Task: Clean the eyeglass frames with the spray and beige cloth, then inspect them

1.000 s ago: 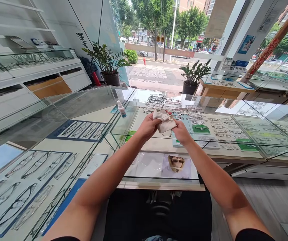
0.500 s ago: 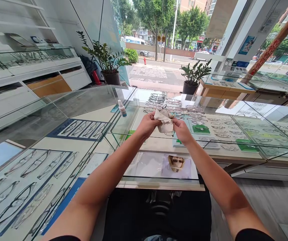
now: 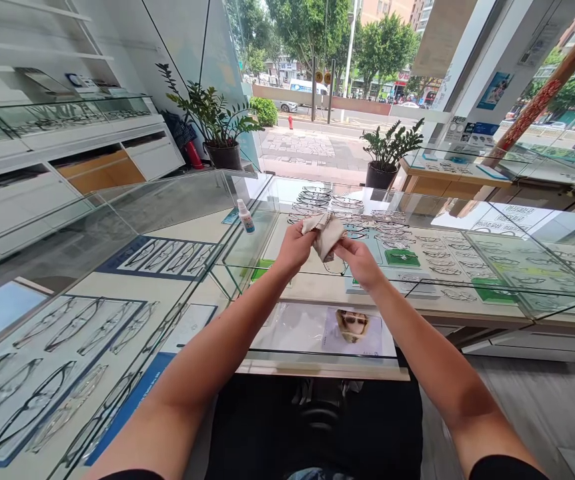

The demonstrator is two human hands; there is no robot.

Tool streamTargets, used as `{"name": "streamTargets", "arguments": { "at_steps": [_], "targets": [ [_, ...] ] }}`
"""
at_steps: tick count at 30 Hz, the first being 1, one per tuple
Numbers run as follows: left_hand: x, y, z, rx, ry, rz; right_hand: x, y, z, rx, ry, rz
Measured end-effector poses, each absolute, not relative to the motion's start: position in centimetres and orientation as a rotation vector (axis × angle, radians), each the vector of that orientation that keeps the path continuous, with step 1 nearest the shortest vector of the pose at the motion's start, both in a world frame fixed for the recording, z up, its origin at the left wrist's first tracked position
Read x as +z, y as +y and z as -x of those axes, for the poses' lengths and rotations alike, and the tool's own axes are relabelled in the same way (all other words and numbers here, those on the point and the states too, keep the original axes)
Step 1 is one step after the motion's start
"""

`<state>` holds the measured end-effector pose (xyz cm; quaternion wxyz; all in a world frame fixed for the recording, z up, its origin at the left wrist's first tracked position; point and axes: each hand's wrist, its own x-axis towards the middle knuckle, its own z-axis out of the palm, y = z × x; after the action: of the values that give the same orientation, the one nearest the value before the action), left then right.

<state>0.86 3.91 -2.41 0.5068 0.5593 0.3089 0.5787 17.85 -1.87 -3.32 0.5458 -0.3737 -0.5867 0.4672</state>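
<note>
A beige cloth [image 3: 328, 235] with zigzag-cut edges is bunched between my two hands, above the glass counter. My left hand [image 3: 296, 250] is closed with thumb and fingers pinching the cloth's left side. On the other side, my right hand [image 3: 361, 261] is closed at the cloth's lower right edge. A thin dark curve of a pair of eyeglasses [image 3: 336, 269] shows just beneath the cloth; most of it is covered, and I cannot tell which fingers grip it. To the left, a small white spray bottle [image 3: 245, 217] stands upright on the glass.
Under the glass counter [image 3: 287, 360] lie rows of eyeglasses [image 3: 392, 228], green stands [image 3: 402, 257] and a printed card [image 3: 352, 331]. At left are blue-edged trays [image 3: 160, 257] of spectacles. Potted plants [image 3: 225, 157] stand beyond, before a large window.
The cloth has been folded and turned between my hands, its right part now more upright. My right hand has shifted slightly left and down along it. The spray bottle stays put.
</note>
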Motion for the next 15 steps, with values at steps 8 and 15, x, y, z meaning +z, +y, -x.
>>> {"name": "streamTargets", "arguments": {
  "at_steps": [8, 15],
  "targets": [
    [-3.0, 5.9, -0.1, 1.38, 0.792, -1.127, -2.8, -1.0, -20.2, 1.072, -1.137, 0.919],
    [-3.0, 7.2, 1.8, 1.394, 0.992, -1.173, -2.1, -0.9, -21.1, 1.044, -1.082, 0.895]
  ]
}}
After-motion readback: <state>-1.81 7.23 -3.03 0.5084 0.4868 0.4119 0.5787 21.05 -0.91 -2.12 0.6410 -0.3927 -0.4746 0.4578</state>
